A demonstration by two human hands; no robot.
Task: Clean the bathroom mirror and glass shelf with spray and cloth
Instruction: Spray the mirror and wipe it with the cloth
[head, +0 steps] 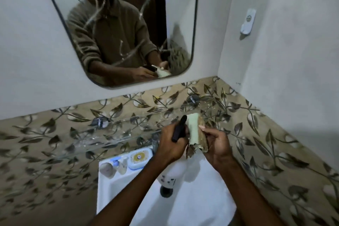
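Glass shelf (113, 130) crosses mid-frame below the streaked mirror (128, 29) at upper left. My left hand (171, 145) grips a black spray nozzle (178, 130) aimed at the cloth (195, 134), which my right hand (218, 145) pinches, probably to wet it over the sink (192, 202).

mirror (128, 24): glossy, streaked | shelf (113, 130): clear glass | cloth (197, 134): rough fabric | basin (192, 203): glossy white
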